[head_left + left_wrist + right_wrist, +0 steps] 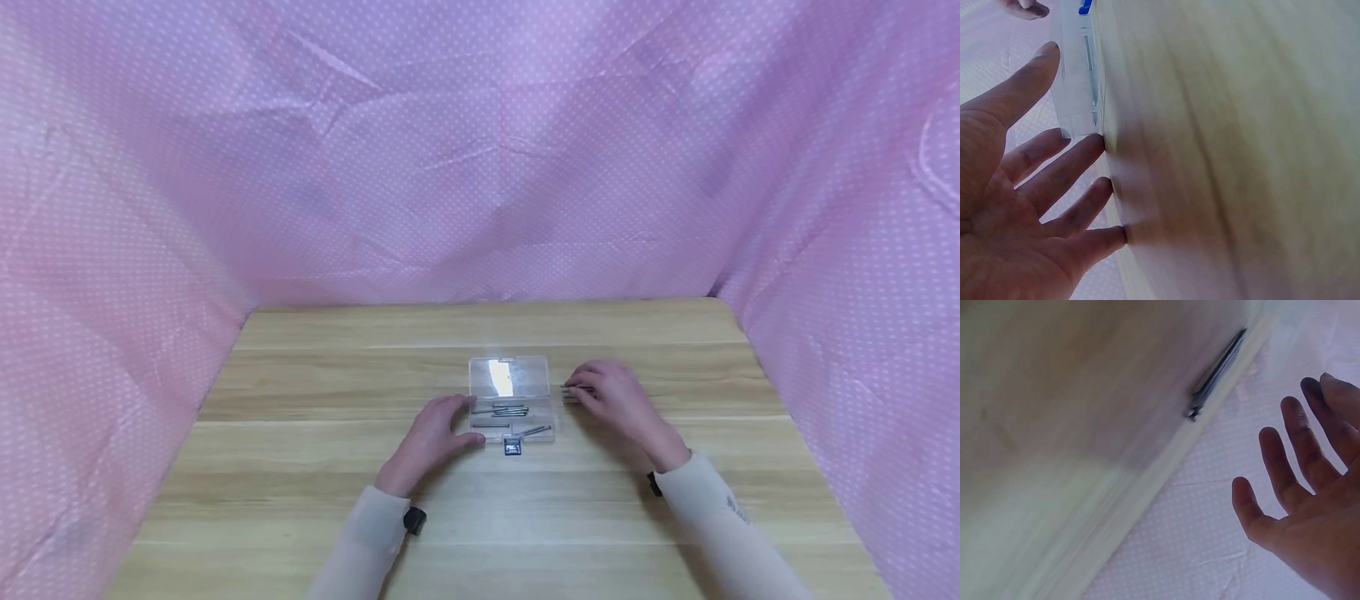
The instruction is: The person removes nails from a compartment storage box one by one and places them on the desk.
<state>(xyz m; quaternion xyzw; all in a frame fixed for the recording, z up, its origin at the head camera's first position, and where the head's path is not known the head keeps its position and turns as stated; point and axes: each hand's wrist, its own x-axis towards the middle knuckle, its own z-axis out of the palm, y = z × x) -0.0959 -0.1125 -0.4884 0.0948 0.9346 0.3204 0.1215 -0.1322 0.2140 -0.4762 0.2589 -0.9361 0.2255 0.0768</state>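
A clear plastic box [551, 421] lies with its lid [528, 379] folded back, and several slim metal nails [510, 410] sit in its compartments. At the box's left side is my left hand [429, 437], thumb apart from the fingers; in the left wrist view, fingertips [1099, 142] are right at the box's end. My right hand [611, 396] is to the right of the box, over a few loose nails [1217, 374] on the table. Its thumb and index fingertips come close together, with nothing visible between them in the right wrist view.
A small blue-edged tag [512, 447] is at the box's front edge. The wooden table [337, 367] extends around both hands. Pink dotted cloth [450, 167] hangs behind it and on both sides.
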